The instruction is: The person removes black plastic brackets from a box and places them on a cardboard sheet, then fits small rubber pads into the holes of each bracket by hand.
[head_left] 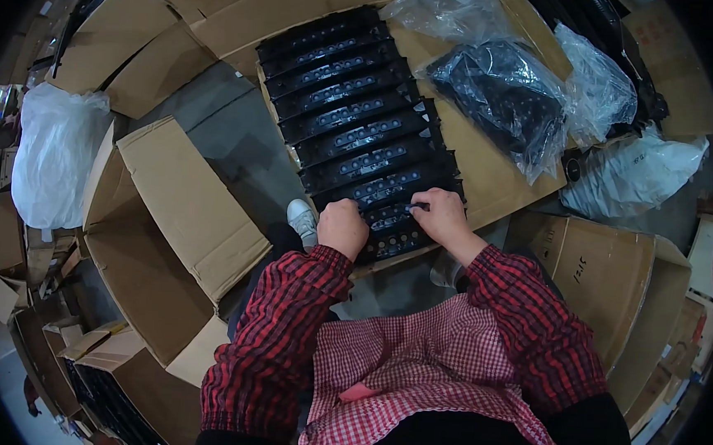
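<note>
Black strip-like parts (347, 114), each with a row of round studs, lie side by side in a long column on a cardboard sheet (504, 187). My left hand (344, 228) is closed at the left edge of the nearest strips, and whatever its fingers hold is hidden. On the right side of the same strips, my right hand (441, 216) pinches a small dark piece, too small to name. Both hands are near the front end of the column, a short gap apart.
Clear plastic bags with dark parts (502, 92) lie on the cardboard's right side. An open carton (155, 266) stands at left, another (592, 280) at right. A white plastic bag (57, 156) is at far left, a filled bag (637, 176) at right.
</note>
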Tool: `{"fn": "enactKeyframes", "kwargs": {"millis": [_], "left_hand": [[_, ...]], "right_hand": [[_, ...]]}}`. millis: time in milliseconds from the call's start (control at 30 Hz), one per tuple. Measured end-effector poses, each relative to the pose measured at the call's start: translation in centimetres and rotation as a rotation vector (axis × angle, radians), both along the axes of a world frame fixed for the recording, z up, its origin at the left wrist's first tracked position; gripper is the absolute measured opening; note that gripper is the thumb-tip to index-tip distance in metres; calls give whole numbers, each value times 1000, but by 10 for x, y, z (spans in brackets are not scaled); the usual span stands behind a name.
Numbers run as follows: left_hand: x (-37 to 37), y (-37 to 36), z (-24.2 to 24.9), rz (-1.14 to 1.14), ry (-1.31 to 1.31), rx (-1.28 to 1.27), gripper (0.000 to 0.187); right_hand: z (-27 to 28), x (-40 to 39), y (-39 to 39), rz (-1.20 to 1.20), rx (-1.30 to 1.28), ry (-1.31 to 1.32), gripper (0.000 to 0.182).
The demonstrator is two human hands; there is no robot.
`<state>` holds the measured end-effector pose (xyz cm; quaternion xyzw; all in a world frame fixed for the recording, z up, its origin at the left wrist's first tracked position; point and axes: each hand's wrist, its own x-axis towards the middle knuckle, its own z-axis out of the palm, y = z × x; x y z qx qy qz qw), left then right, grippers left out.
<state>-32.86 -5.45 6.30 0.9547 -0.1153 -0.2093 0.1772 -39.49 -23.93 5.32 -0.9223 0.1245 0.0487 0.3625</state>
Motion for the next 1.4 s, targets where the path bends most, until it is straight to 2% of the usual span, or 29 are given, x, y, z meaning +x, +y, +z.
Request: {"fn": "enactKeyframes", "kwargs": {"millis": [133,200,333,400,500,567,600,667,733,800,833,900,967,1000,1067,1133,1200,1300,1400], "left_hand": [[3,1,9,-5,-8,16,16],[12,3,15,15,83,-6,16],[13,11,-2,3,111,-11,13],[11,12,-11,14,261,-55,14],[8,7,-4,37,358,-121,15],[7,4,-8,14,371,-145,17],[6,3,-9,-12,386,-165,20],[6,1,-11,5,386,-157,22],[7,0,-9,23,386,-143,24],[10,2,-3,-165,339,-101,25],[12,4,-3,-161,338,-99,25],[15,4,-4,-139,320,-149,26],[33,5,30,107,618,-342,27],[42,9,40,267,680,-425,29],[58,20,60,353,610,-566,30],[63,26,80,397,578,-636,30],[64,30,86,457,559,-734,32],[60,27,83,451,703,-797,32],[59,24,86,428,702,-785,31]], "right_hand": [[3,2,-2,-4,-26,66,13],[4,2,-2,14,-29,82,14],[6,2,-7,-16,-99,79,14],[12,3,-9,-30,-90,73,14],[28,4,-14,0,-223,-72,17],[31,2,-21,81,-82,-72,23],[27,0,-19,83,-84,-72,23],[17,-7,-12,241,-37,-80,33],[13,-11,-8,288,-122,-17,37],[14,-9,-3,337,-198,45,41],[20,-6,-2,330,-201,63,42],[32,-2,1,324,-204,84,43],[41,-1,8,327,-153,61,43],[40,-2,12,323,-151,67,43],[37,-3,23,505,-61,-76,38],[31,-8,41,542,14,-68,39],[25,-10,56,644,-138,-29,44],[11,-9,62,637,-228,55,45],[18,-4,64,613,-176,121,45]]}}
